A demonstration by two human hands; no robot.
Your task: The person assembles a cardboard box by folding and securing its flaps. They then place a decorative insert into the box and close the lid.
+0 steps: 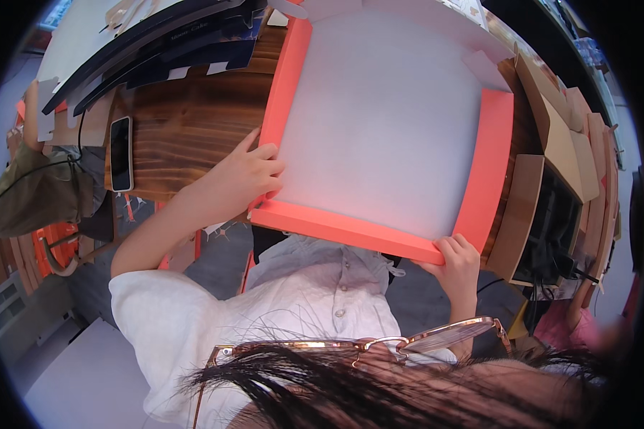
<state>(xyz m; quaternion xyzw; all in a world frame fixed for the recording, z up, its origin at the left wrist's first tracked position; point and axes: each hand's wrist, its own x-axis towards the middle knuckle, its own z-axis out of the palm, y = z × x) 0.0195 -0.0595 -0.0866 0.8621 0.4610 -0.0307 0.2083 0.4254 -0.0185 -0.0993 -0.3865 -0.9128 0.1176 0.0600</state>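
Observation:
A shallow cardboard box (347, 225) with coral-red walls and a white inside lies at the near edge of the wooden table. My left hand (249, 175) has its fingers bent over the left wall, close to the near left corner. At the near right corner, my right hand (456, 259) grips the wall, fingers on top and the thumb low on the outer side. The near, left and right walls stand up. Near the far right corner a white flap (488, 70) sticks up, and the far side is partly cut off by the view.
A smartphone (122, 154) lies on the wooden table (193, 136) to the left. Dark blue printed cardboard pieces (186, 50) lie at the far left. An open brown carton (526, 214) with dark contents stands at the right. Another person's olive clothing (46, 189) shows at the left.

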